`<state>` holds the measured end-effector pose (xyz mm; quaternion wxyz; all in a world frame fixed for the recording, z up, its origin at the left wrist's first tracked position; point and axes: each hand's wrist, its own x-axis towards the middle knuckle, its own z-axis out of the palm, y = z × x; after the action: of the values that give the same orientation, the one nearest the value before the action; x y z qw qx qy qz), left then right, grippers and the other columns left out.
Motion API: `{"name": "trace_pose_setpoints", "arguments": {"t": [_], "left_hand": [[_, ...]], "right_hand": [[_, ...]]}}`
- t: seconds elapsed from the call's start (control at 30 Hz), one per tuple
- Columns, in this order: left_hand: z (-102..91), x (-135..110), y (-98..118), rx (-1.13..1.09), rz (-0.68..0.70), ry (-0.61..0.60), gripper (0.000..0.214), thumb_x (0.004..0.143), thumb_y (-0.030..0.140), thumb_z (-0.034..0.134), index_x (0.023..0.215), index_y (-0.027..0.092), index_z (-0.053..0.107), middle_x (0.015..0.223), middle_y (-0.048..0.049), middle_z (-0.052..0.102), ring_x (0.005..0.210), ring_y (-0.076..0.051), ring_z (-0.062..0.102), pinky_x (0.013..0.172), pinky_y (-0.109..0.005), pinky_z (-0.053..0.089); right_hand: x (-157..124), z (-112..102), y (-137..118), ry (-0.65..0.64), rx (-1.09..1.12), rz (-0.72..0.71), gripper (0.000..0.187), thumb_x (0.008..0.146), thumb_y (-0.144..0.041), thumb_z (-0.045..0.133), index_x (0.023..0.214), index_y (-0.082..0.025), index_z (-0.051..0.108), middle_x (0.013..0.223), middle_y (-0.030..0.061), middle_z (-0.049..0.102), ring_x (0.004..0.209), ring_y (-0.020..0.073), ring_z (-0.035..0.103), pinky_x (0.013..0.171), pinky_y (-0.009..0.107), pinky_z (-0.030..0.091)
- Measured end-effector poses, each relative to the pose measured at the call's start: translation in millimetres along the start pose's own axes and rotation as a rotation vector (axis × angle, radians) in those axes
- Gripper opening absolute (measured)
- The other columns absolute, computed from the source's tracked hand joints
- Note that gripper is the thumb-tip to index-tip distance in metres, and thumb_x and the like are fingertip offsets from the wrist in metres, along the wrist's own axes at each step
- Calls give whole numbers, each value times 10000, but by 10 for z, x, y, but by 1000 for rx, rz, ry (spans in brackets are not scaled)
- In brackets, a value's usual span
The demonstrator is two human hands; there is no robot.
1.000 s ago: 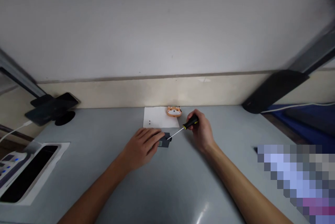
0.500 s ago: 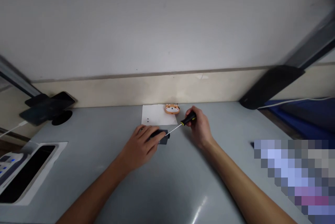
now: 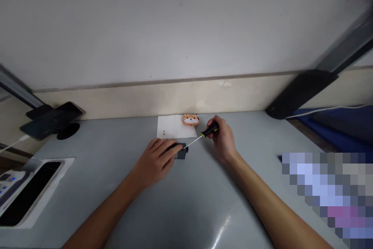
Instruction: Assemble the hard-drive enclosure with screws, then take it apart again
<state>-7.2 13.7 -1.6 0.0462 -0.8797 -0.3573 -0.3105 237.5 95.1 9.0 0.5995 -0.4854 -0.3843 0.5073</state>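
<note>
Two hands: both bare and at work over the far middle of the grey table [image 3: 189, 206], near the back wall.
Left hand [image 3: 157, 160]: palm down, its fingers [image 3: 171, 150] narrowly curled over the small dark block [image 3: 181, 153] and pressing it to the table.
Small dark block: flat on the table, just in front of the white paper [image 3: 175, 125]; only its right end shows past the fingers.
Right hand [image 3: 223, 140]: fingers closed around the handle of the screwdriver [image 3: 210, 129], thumb on top.
Screwdriver: black handle with a yellow band and a thin bright shaft slanting down and to the left; the tip meets the top of the block (the exact spot is too small to tell).
White paper: lying against the wall strip, with two tiny dark specks [image 3: 164, 133] near its left front corner.
Orange piece [image 3: 191, 119]: a small animal-face thing at the paper's back right corner, just beside the screwdriver handle but apart from it.
Left side: a dark phone [image 3: 54, 116] propped on a stand, and nearer, a white device with a black tray [image 3: 27, 188].
Right side: a black slanted arm [image 3: 301, 91] resting at the table's back corner.
</note>
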Motion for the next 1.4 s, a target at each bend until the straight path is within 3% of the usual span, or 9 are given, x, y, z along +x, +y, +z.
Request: {"name": "trace_pose_setpoints", "arguments": {"t": [1.4], "left_hand": [[17, -2, -17, -36, -3, 21, 403, 987, 86, 545, 1366, 223, 559, 1314, -78, 656, 1174, -208, 618, 996, -397, 473]], "right_hand": [[-20, 36, 24, 4, 77, 25, 321, 872, -478, 612, 699, -208, 625, 614, -12, 526, 509, 115, 385, 499, 294, 296]]}}
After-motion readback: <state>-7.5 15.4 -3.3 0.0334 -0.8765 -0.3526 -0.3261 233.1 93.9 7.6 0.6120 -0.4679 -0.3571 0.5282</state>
